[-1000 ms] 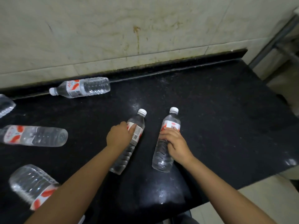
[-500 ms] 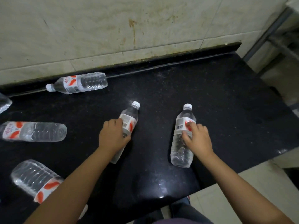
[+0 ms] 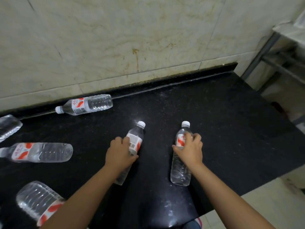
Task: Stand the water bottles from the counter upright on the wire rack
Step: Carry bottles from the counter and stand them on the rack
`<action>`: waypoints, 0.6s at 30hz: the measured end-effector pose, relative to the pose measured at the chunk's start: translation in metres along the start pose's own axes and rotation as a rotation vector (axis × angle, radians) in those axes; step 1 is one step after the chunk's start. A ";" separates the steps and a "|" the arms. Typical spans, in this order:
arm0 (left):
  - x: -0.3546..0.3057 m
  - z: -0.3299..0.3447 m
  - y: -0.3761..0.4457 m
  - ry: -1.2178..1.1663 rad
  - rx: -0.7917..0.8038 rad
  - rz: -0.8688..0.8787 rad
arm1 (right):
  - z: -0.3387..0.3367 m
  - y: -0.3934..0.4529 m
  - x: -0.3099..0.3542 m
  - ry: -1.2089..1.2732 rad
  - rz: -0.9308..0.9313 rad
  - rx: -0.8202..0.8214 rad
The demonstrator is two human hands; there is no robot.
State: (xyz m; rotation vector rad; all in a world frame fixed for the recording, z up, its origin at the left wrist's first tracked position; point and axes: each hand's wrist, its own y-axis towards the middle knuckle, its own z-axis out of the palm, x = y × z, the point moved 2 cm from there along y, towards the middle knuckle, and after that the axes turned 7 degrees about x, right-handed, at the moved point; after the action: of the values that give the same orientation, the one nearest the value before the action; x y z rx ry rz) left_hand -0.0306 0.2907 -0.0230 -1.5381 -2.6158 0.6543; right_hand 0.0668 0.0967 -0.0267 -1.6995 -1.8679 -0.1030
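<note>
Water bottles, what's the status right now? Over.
Left hand grips one bottle, right hand grips another bottle. Four more bottles lie on the counter. Path clear, rack frame at right.

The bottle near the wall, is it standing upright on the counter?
No, the bottle near the wall lies on its side on the black counter, with its white cap pointing left.
</note>
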 end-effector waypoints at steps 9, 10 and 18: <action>-0.010 0.001 0.012 0.010 -0.043 -0.062 | 0.022 0.010 0.046 -0.169 -0.114 0.030; -0.009 0.000 0.016 -0.001 -0.044 -0.086 | 0.024 0.015 0.050 -0.106 -0.050 0.057; -0.020 0.001 0.050 -0.023 -0.047 -0.078 | 0.029 0.038 0.057 -0.123 0.110 0.071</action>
State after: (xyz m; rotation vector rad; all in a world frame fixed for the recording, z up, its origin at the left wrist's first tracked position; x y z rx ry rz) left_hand 0.0204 0.2944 -0.0386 -1.4394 -2.7110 0.6126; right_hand 0.0917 0.1658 -0.0357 -1.7907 -1.8376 0.1128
